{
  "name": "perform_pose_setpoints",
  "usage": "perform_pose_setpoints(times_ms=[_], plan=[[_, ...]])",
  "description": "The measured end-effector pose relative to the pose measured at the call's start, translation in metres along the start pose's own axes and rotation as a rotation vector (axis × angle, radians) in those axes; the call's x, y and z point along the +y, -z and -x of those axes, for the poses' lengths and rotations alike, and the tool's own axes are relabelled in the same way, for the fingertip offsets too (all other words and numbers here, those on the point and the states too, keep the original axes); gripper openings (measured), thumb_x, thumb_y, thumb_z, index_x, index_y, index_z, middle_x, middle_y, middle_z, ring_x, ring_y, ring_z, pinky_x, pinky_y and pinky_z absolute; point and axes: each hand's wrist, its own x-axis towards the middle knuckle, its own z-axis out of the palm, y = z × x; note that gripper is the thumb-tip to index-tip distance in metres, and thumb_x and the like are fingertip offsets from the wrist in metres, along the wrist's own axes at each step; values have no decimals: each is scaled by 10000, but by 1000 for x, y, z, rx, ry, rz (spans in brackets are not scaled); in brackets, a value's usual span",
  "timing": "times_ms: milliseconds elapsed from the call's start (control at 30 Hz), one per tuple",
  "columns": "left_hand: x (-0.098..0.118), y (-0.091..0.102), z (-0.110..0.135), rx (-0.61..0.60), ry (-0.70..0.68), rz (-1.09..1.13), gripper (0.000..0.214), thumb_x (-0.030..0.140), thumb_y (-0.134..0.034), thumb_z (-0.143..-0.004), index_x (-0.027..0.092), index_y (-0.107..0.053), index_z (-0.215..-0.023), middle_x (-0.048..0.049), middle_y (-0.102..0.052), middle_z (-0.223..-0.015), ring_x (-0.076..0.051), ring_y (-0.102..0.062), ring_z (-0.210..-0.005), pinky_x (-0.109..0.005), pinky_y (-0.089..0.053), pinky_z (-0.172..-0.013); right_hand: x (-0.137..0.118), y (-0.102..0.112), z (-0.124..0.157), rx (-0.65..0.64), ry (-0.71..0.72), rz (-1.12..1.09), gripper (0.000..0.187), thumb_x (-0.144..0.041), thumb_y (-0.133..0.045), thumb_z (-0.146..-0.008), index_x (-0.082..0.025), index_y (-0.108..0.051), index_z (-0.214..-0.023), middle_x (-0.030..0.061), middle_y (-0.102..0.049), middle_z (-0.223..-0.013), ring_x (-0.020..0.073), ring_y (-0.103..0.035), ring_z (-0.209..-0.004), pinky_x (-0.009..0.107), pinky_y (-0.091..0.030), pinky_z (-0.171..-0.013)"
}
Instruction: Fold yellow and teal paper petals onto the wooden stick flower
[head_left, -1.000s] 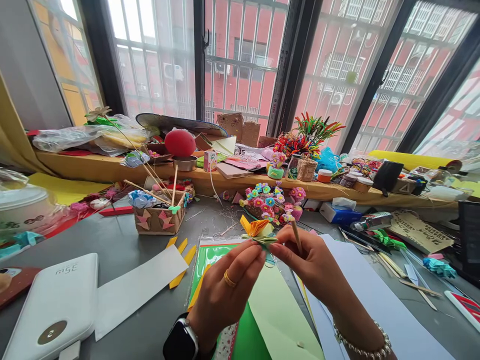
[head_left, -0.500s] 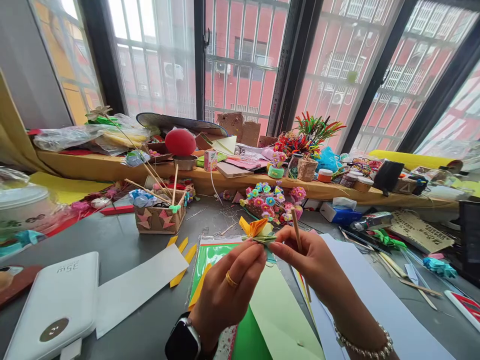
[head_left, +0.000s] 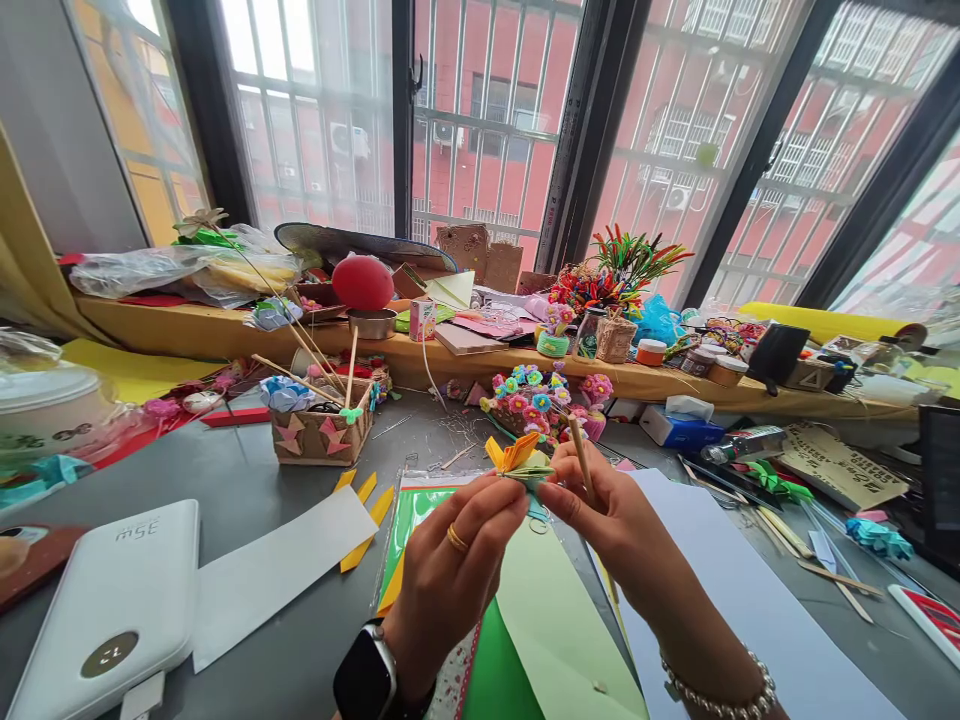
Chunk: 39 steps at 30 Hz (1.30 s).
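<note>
Over the middle of the desk, my left hand (head_left: 454,565) pinches a small folded paper flower (head_left: 514,453) with orange petals and pale green layers. My right hand (head_left: 619,515) is closed around a thin wooden stick (head_left: 578,448), which slants down behind the fingers. Its thumb and fingertips also meet the green edge of the flower. A bit of blue-green paper hangs just under the fingertips. Beneath both hands lie a light green paper sheet (head_left: 566,610) and a clear packet of coloured paper (head_left: 427,500). Orange folded strips (head_left: 367,530) rest left of the packet.
A white power bank (head_left: 127,590) and a white paper strip (head_left: 285,570) lie at left. Behind stands a cardboard box (head_left: 319,445) with sticks and paper flowers. Fuzzy flowers (head_left: 536,400) sit at the back middle. White sheets (head_left: 720,580) spread at right.
The flower has shifted very slightly right and turned a little in my fingers. My right hand and the stick have moved slightly left and up. Both grips stay closed.
</note>
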Motion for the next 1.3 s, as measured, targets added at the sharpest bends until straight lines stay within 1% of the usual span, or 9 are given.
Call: perform_pose_setpoints(times_ms=[167,300,433,567,933,1033,1133,1200,1300], plan=[[-2,1,-8,38,442,281,143,65,-495,-775,193,-525,-831,-17,-615,-835,-121,-590,-799,-228,-489,-706,-3,9,2,75,160,229,178,-376,-575,-754,-205,-601,-797,19,-443,-843,100,-444,-587,221,-370,-472],[-10,4,-12,-108,886,633,15,191,-520,-782,186,-534,-787,5,-594,-752,-124,-585,-737,-218,-487,-641,-3,12,3,69,329,354,151,-242,-564,-776,-219,-607,-920,39,-489,-888,138,-529,-754,218,-450,-558],[-11,7,-18,-266,1106,943,74,230,-584,-736,163,-557,-748,19,-571,-700,-116,-561,-679,-207,-453,-612,1,9,3,50,501,420,214,-132,-535,-784,-217,-604,-968,41,-562,-902,138,-569,-811,234,-479,-665],[-10,9,-21,-325,1264,1106,112,253,-613,-710,158,-568,-748,36,-563,-651,-98,-541,-607,-201,-428,-571,5,7,3,-36,537,456,221,-106,-560,-766,-226,-618,-942,23,-626,-883,128,-588,-781,230,-478,-671],[-12,9,-19,-351,1262,1022,172,319,-627,-694,153,-619,-736,4,-597,-678,-129,-557,-663,-233,-456,-625,1,0,3,-40,440,406,134,-131,-535,-767,-200,-635,-821,12,-668,-743,125,-604,-639,206,-448,-537],[-10,10,-19,-287,1184,1072,304,436,-547,-741,171,-623,-869,-44,-631,-807,-181,-591,-809,-297,-476,-732,1,0,2,101,416,416,142,-122,-512,-767,-199,-626,-804,9,-666,-732,129,-607,-640,214,-448,-550],[-8,11,-18,-299,1091,1159,536,533,-583,-661,210,-532,-1085,-94,-598,-1057,-232,-576,-956,-340,-478,-796,4,-2,1,302,388,441,125,-155,-504,-779,-208,-613,-812,18,-666,-771,139,-605,-656,221,-447,-542],[-5,11,-17,-366,1049,1202,644,516,-645,-603,239,-465,-1156,-97,-564,-1136,-242,-584,-961,-351,-489,-801,6,-4,2,391,383,473,104,-191,-507,-786,-211,-606,-810,21,-658,-759,141,-592,-626,225,-436,-512],[-1,9,-16,-387,1024,1146,587,398,-674,-635,260,-443,-1157,-75,-571,-1140,-222,-598,-952,-339,-493,-819,7,-5,2,426,382,494,94,-191,-506,-786,-205,-595,-814,16,-642,-731,123,-554,-552,219,-408,-466]])
